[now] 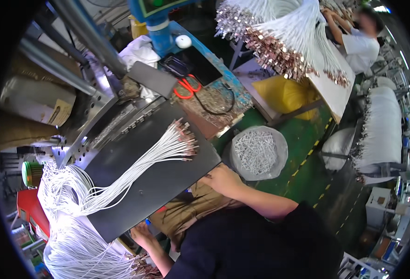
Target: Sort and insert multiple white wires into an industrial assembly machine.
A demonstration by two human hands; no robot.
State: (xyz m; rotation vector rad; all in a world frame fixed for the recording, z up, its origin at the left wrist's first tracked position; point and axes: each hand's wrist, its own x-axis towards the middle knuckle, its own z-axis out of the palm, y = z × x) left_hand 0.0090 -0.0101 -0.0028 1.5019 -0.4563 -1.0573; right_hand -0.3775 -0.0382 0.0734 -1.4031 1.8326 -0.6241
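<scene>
A bundle of white cables [135,174] with copper-coloured ends [185,142] lies fanned out across a black tabletop [121,214]. Its other end runs into a coiled heap of white cables [65,188] on the left. My right hand [221,180] is closed at the tabletop's near right edge, the thumb on the rim and the other fingers partly hidden. Farther left along the same edge, my left hand [144,235] has its fingers bent against the rim, beside more hanging white cables [82,249]. Neither hand touches the bundle.
Red-handled scissors [186,87] lie on a worn blue bench [177,32] behind the tabletop. A lined bin of small white pieces [255,151] stands to my right. Beyond it, cable bundles [284,46] cover a table where another person [360,44] works. Metal machine bars [91,37] rise at the upper left.
</scene>
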